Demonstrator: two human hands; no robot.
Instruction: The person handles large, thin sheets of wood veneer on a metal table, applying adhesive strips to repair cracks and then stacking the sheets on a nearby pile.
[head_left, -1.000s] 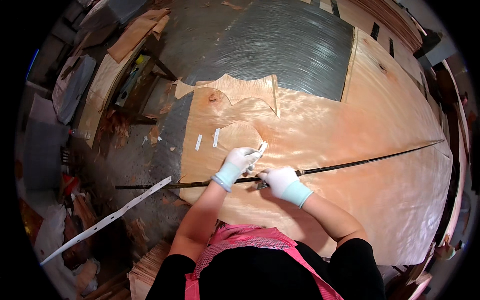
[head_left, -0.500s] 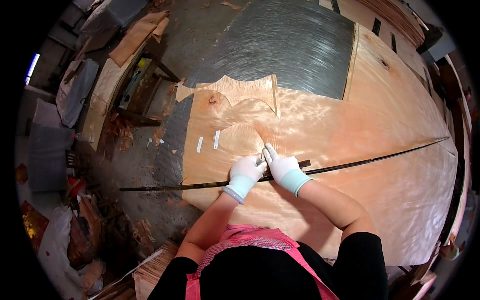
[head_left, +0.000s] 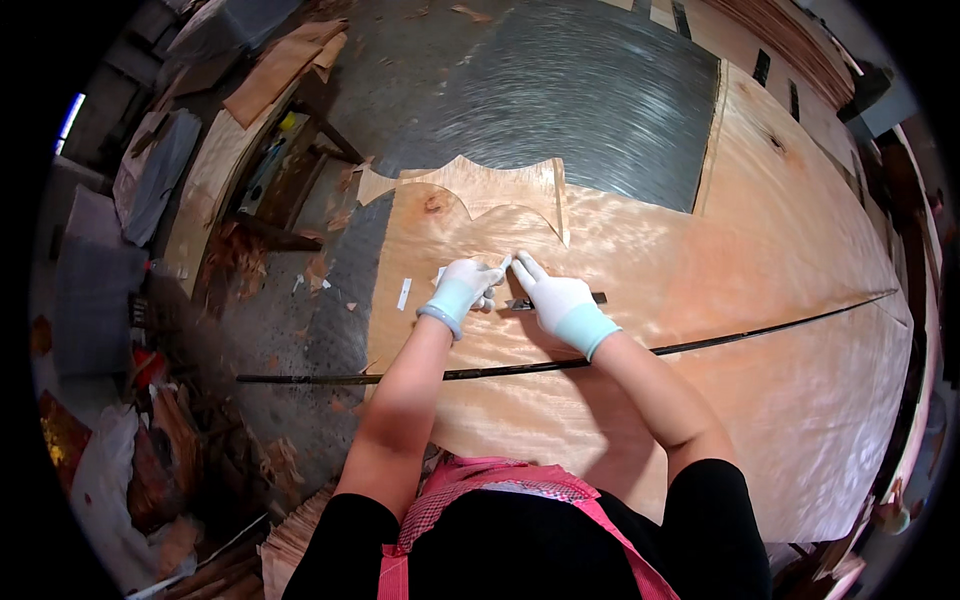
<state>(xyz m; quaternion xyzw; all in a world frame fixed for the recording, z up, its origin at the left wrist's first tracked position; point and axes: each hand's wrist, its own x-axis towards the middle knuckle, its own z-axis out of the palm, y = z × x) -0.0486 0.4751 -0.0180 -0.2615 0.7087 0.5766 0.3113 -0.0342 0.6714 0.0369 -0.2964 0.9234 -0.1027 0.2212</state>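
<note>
Left hand [head_left: 468,284]: fingers pinched, apparently on white tape [head_left: 506,262], over veneer sheet [head_left: 640,265]. Right hand [head_left: 558,302]: two fingers extended, rest curled around cutter [head_left: 519,304]. Risk: cutter tip may score veneer sheet if wrist drops.

The wood sheet [head_left: 620,240] lies on the table [head_left: 580,90], whose bare section is at the far side, and a cut-out piece [head_left: 510,187] rests on the sheet's far left area. A long bar [head_left: 520,369] crosses the sheet's near portion and overhangs its left edge. Between bar and cut-out piece, a strip [head_left: 404,294] lies left of the left hand [head_left: 467,286]; the knife [head_left: 520,304] projects left and right of the right hand [head_left: 560,300].
</note>
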